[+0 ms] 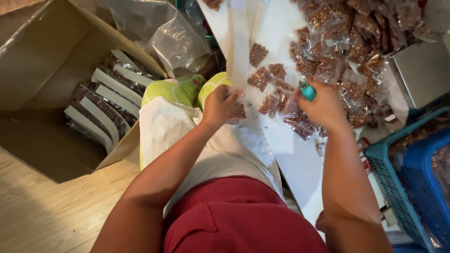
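Teal lighter (307, 91) in right hand (323, 107), packet (238, 112) under left hand (220, 106)

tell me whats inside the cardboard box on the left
The cardboard box holds rows of clear packets of brown snack with white header strips, standing on edge. Whatever lies beneath them is covered.

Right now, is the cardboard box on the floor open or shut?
Open. The cardboard box has its flaps spread, showing rows of packed snack bags with white header strips inside.
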